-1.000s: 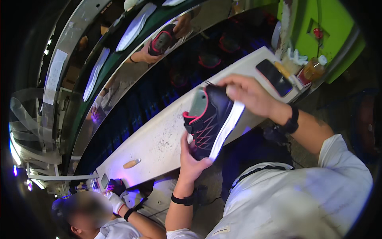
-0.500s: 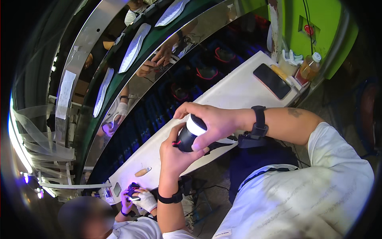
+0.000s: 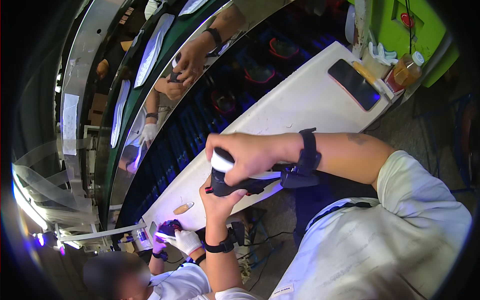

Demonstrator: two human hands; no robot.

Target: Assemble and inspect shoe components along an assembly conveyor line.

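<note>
Both hands grip a black shoe (image 3: 220,186) with a white sole, held above the long white table. My left hand (image 3: 218,206) wraps its lower end from below, with the thumb along the dark upper. From above, my right hand (image 3: 245,152) closes over the white sole (image 3: 220,163) at the near-left end, fingers on the far side and thumb pressed at the sole's edge. A small red tab shows beside my left fingers. The rest of the shoe runs right under my right wrist, partly hidden by the wrist strap's black device (image 3: 300,177).
White sole-shaped pieces (image 3: 155,50) lie on a green belt behind a metal rail. Red-edged dark items (image 3: 260,74) sit beyond the table (image 3: 290,110). A phone (image 3: 353,85), bottle (image 3: 406,72) and wooden-handled tool (image 3: 183,208) are on it. A gloved co-worker (image 3: 187,242) works at lower left.
Both hands and the shoe have shifted left, and the shoe has turned so more of its length shows under my right wrist. The whole view has shifted slightly. My grip stays on the shoe.
</note>
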